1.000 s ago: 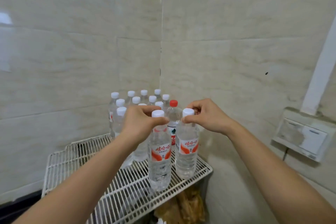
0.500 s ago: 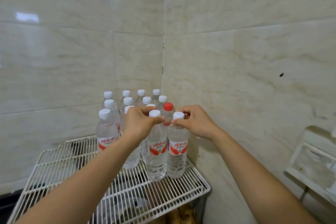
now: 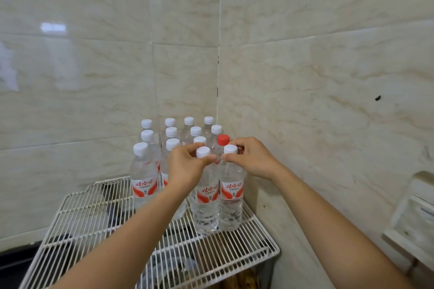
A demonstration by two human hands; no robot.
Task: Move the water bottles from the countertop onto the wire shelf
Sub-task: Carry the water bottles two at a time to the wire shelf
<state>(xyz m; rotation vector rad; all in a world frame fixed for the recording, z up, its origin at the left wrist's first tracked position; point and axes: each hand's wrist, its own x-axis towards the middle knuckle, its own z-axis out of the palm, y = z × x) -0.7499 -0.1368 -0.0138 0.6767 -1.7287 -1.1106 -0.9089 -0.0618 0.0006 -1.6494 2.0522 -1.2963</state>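
Now we see the wire shelf [image 3: 98, 213] in the tiled corner carrying the bottles [image 3: 172, 138], all upright. Our left hand [image 3: 186, 166] pinches the neck of one front bottle [image 3: 206, 204], our right hand [image 3: 252, 159] its neighbour [image 3: 231, 202]; fingers [image 3: 229, 158] closed under the caps.

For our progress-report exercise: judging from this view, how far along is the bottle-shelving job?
Done: a cluster of capped water bottles already stands on the wire shelf, one with a red cap. In hand: the left hand and right hand each grip a bottle by its neck, bases on the wire. Left: letting go; the countertop is out of view.
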